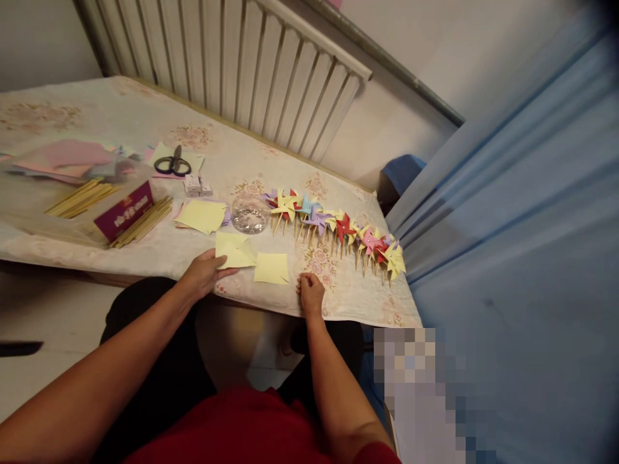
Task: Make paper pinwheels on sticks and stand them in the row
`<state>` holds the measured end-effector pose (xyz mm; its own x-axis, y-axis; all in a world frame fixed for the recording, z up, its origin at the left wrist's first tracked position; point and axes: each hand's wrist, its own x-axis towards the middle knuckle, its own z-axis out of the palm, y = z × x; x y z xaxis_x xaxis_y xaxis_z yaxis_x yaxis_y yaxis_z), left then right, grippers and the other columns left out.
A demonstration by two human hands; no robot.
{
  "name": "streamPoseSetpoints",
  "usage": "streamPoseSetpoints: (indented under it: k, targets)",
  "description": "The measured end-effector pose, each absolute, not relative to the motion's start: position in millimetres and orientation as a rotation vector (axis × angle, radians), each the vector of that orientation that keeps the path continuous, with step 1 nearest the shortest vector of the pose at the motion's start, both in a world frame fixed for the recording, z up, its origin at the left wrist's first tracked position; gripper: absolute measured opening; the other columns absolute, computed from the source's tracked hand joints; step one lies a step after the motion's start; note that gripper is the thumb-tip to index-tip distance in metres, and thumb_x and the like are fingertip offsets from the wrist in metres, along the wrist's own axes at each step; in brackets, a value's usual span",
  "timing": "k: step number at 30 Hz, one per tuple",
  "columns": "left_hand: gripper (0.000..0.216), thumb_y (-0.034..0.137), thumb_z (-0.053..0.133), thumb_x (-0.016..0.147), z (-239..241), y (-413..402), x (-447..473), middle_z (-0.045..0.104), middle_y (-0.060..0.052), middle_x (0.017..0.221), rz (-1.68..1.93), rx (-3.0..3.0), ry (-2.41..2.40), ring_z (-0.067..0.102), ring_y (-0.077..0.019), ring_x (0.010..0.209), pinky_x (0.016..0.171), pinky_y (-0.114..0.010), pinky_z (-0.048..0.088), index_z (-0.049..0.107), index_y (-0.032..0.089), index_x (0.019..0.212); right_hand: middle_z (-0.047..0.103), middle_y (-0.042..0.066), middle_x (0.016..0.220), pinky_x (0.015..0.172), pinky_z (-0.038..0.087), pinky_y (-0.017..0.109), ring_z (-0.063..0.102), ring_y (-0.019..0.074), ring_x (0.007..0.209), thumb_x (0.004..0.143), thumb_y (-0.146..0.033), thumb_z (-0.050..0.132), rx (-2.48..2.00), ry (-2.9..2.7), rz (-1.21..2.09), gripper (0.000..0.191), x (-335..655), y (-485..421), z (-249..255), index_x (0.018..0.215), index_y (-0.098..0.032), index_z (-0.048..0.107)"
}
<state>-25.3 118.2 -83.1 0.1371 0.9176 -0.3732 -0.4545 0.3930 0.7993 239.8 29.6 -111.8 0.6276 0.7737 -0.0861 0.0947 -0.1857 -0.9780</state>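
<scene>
My left hand (206,270) is closed on a yellow paper square (235,250), thumb on top and fingers underneath, near the table's front edge. Slits show at the paper's right side. Just right of it, a second yellow paper square (271,267) with cut corners lies flat on the cloth. My right hand (312,294) rests at the table edge beside that second square, apart from it. Its fingers are curled in, so whatever is between them is hidden. Behind the papers stand a clear round dish (250,214) of small shiny pieces and a paper stack (200,216), yellow on top.
Finished paper pinwheels (342,227) on sticks lie in a row at right. Leftward are scissors (173,162), small white boxes (197,185), wooden sticks (142,222), a purple card (124,212) and coloured paper (72,160). A radiator (232,71) and blue curtain (507,245) border the table.
</scene>
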Motion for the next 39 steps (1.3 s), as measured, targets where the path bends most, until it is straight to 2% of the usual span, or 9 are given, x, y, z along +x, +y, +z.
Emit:
streamPoseSetpoints:
  k: [11, 14, 19, 22, 28, 34, 39]
  targets:
    - [0.036, 0.015, 0.069, 0.076, -57, 169, 42, 0.072, -0.01, 0.111, 1.008, 0.722, 0.666, 0.071, -0.0219, 0.092, 0.077, -0.034, 0.063, 0.066, 0.013, 0.112, 0.065, -0.002, 0.065, 0.045, 0.037, 0.022, 0.049, 0.0112, 0.049, 0.071, -0.034, 0.055, -1.707, -0.743, 0.702, 0.025, 238, 27, -109, 0.086, -0.018, 0.067]
    - [0.035, 0.017, 0.07, 0.076, -64, 179, 51, 0.072, -0.011, 0.111, 0.951, 0.736, 0.619, 0.071, -0.0235, 0.093, 0.081, -0.038, 0.062, 0.067, 0.013, 0.111, 0.066, -0.001, 0.068, 0.046, 0.038, 0.022, 0.05, 0.0113, 0.051, 0.072, -0.034, 0.057, -1.718, -0.753, 0.681, 0.025, 238, 28, -110, 0.087, -0.018, 0.068]
    - [0.033, 0.018, 0.074, 0.073, -73, 188, 55, 0.073, -0.011, 0.105, 0.906, 0.728, 0.62, 0.071, -0.0226, 0.087, 0.071, -0.031, 0.062, 0.069, 0.013, 0.105, 0.069, 0.0, 0.072, 0.048, 0.04, 0.022, 0.052, 0.0116, 0.053, 0.073, -0.038, 0.06, -1.765, -0.763, 0.689, 0.03, 237, 30, -108, 0.091, -0.017, 0.07]
    - [0.038, 0.022, 0.077, 0.072, -72, 190, 57, 0.074, -0.012, 0.106, 0.874, 0.745, 0.561, 0.072, -0.0233, 0.088, 0.074, -0.035, 0.063, 0.069, 0.012, 0.107, 0.069, 0.0, 0.072, 0.049, 0.04, 0.022, 0.052, 0.0109, 0.052, 0.073, -0.039, 0.061, -1.788, -0.777, 0.708, 0.03, 235, 35, -105, 0.092, -0.017, 0.071]
    - [0.04, 0.027, 0.08, 0.071, -70, 189, 56, 0.075, -0.011, 0.1, 0.83, 0.774, 0.518, 0.072, -0.0239, 0.088, 0.08, -0.041, 0.063, 0.07, 0.013, 0.107, 0.063, -0.003, 0.062, 0.049, 0.039, 0.024, 0.048, 0.0109, 0.047, 0.072, -0.04, 0.062, -1.866, -0.793, 0.753, 0.03, 227, 47, -98, 0.088, -0.017, 0.071]
    - [0.042, 0.027, 0.08, 0.07, -71, 190, 55, 0.075, -0.012, 0.102, 0.821, 0.789, 0.513, 0.072, -0.0244, 0.09, 0.08, -0.039, 0.063, 0.07, 0.012, 0.107, 0.061, -0.003, 0.058, 0.057, 0.043, 0.025, 0.054, 0.0144, 0.057, 0.071, -0.04, 0.064, -1.953, -0.885, 0.664, 0.027, 223, 54, -98, 0.083, -0.018, 0.073]
    - [0.041, 0.027, 0.08, 0.068, -69, 190, 56, 0.075, -0.012, 0.101, 0.81, 0.779, 0.518, 0.072, -0.0246, 0.089, 0.082, -0.042, 0.062, 0.07, 0.012, 0.105, 0.056, -0.006, 0.056, 0.058, 0.042, 0.024, 0.05, 0.0128, 0.056, 0.067, -0.035, 0.067, -1.984, -0.881, 0.646, 0.026, 219, 60, -100, 0.086, -0.018, 0.072]
